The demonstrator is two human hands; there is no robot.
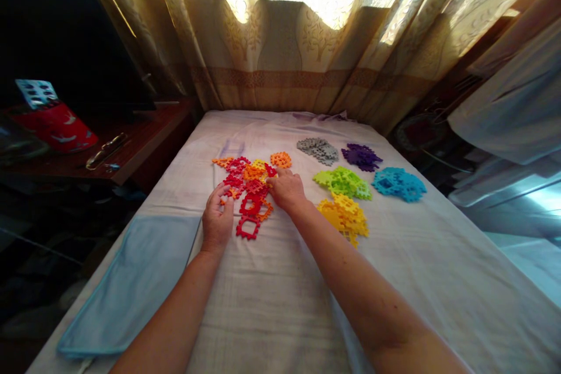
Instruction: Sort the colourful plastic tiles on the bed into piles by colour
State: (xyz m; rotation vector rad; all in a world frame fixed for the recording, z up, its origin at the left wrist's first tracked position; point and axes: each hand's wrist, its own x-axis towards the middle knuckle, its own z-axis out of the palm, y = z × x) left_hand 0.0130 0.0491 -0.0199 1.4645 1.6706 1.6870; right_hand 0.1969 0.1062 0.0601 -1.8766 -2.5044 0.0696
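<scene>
On a white sheet, the left hand is resting half open, fingers curled, at the left side of heaped pieces; the right hand is lying over their right side, fingers bent (whether either is gripping one, I cannot tell). Lifting singly would be wise, since toothed edges could be snagging. The pieces are showing red, orange and yellow, some hollow-centred.

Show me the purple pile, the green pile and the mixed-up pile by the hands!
Purple pile point(361, 157): head view, middle of the heap.
Green pile point(342, 182): head view, middle of the heap.
Mixed-up pile point(255, 186): head view, red pieces near its middle.
</scene>
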